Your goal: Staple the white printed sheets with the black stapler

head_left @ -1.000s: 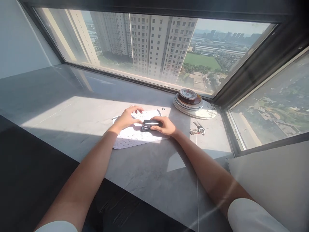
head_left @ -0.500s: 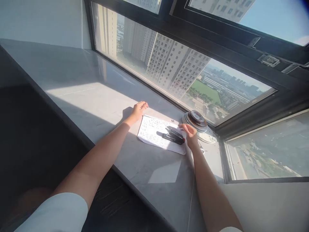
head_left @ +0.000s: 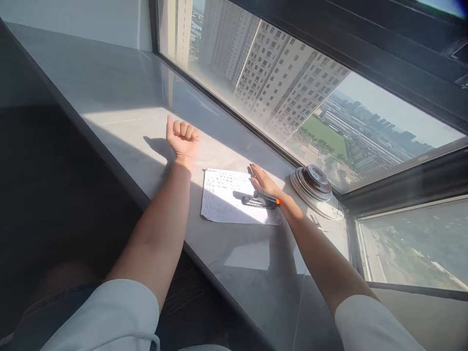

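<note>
My left hand [head_left: 183,139] is raised over the sunlit sill, left of the paper, its fingers curled into a fist and the thumb sticking up. Nothing shows in it. My right hand [head_left: 266,181] reaches past the right end of a black stapler [head_left: 261,199], fingers stretched out at the far edge of the paper. A small dark shape lies by its fingertips; I cannot tell whether it is shadow or an object. The stapler, with an orange spot at its end, rests on written sheets of paper [head_left: 223,202], partly behind my right wrist.
A stack of round dishes or lids [head_left: 310,184] stands at the right by the window frame [head_left: 234,108]. A small metallic item [head_left: 317,223] lies near it. The grey sill [head_left: 109,87] runs far to the left, its front edge dropping to a dark area.
My left hand has moved up and left, turned over and closed into a fist. My right hand has moved left, from beside the dishes to above the stapler, fingers now straightened. The view has shifted.
</note>
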### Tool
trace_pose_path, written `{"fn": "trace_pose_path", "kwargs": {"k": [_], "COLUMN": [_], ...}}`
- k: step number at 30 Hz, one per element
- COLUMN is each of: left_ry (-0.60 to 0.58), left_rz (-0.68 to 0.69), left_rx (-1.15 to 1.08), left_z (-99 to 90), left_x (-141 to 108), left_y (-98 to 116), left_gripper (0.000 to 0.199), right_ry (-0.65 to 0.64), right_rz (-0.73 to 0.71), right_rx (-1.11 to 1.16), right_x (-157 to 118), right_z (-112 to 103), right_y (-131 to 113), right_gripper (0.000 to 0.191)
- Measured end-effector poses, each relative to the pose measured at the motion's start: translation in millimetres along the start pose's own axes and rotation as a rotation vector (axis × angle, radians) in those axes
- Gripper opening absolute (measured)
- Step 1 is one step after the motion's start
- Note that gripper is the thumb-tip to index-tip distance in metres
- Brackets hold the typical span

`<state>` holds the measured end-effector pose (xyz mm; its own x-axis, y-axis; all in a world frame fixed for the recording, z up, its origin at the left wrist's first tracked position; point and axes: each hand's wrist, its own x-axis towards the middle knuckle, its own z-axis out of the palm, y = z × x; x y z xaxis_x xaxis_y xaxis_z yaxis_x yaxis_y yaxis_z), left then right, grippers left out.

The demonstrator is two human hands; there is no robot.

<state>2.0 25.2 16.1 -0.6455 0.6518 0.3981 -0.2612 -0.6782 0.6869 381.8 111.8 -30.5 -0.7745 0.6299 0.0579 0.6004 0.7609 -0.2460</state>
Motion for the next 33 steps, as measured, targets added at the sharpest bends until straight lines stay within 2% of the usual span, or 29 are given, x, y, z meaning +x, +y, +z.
{"fn": "trace_pose_path", "kwargs": {"k": [1, 4, 7, 11, 14, 16, 20, 22, 24, 27, 29, 30, 33], "left_ry": [0.038, 0.056, 0.048, -0.013, -0.086, -0.133, -0.205, -0.322, -0.467, -0.658, -0.762, -0.809, -0.912], "left_rz": [0.06, 0.177, 0.177, 0.093, 0.022, -0.036, -0.236, -0.351, -0.401, -0.323, -0.197, -0.131, -0.036], "left_rx": [0.01, 0.026, 0.01, -0.192, -0.36, -0.344, -0.085, 0.055, 0.158, 0.319, 0.513, 0.628, 0.929], "left_z": [-8.3, -25.1, -28.2, -21.3, -12.3, -2.3, 31.4, 52.3, 72.0, 91.3, 94.1, 92.8, 83.3], "left_x": [4.8, 14.6, 17.9, 17.0, 13.5, 8.4, -13.2, -29.4, -46.9, -69.5, -78.8, -81.2, -81.6], "left_y": [3.1, 6.4, 6.9, 10.6, 12.0, 9.1, -8.0, -20.2, -32.9, -49.7, -57.8, -60.6, -64.7], "left_gripper": [0.073, 0.078, 0.08, 0.064, 0.058, 0.062, 0.07, 0.071, 0.067, 0.042, 0.017, 0.01, 0.027], "right_ry": [-0.021, -0.052, -0.068, -0.031, -0.027, -0.026, 0.017, 0.032, 0.044, 0.113, 0.243, 0.337, 0.591], "right_rz": [-0.022, -0.075, -0.162, -0.158, -0.078, -0.003, 0.114, 0.126, 0.121, 0.109, 0.116, 0.134, 0.208], "right_rx": [-0.005, -0.008, -0.003, 0.008, 0.001, -0.017, -0.029, -0.019, -0.005, 0.033, 0.104, 0.159, 0.352], "right_x": [12.4, 45.5, 59.5, 43.2, 15.5, -5.2, -39.4, -48.0, -50.4, -48.2, -48.8, -50.9, -65.3], "right_z": [1.3, 5.6, 9.0, 8.7, 5.9, 3.5, -0.9, -2.5, -3.7, -6.4, -10.8, -14.0, -25.4], "right_y": [-12.1, -47.6, -71.5, -74.8, -58.4, -42.9, -15.4, -8.3, -6.5, -11.3, -17.7, -21.8, -38.9], "right_gripper": [0.083, 0.073, 0.07, 0.072, 0.073, 0.073, 0.07, 0.069, 0.068, 0.068, 0.069, 0.067, 0.057]}}
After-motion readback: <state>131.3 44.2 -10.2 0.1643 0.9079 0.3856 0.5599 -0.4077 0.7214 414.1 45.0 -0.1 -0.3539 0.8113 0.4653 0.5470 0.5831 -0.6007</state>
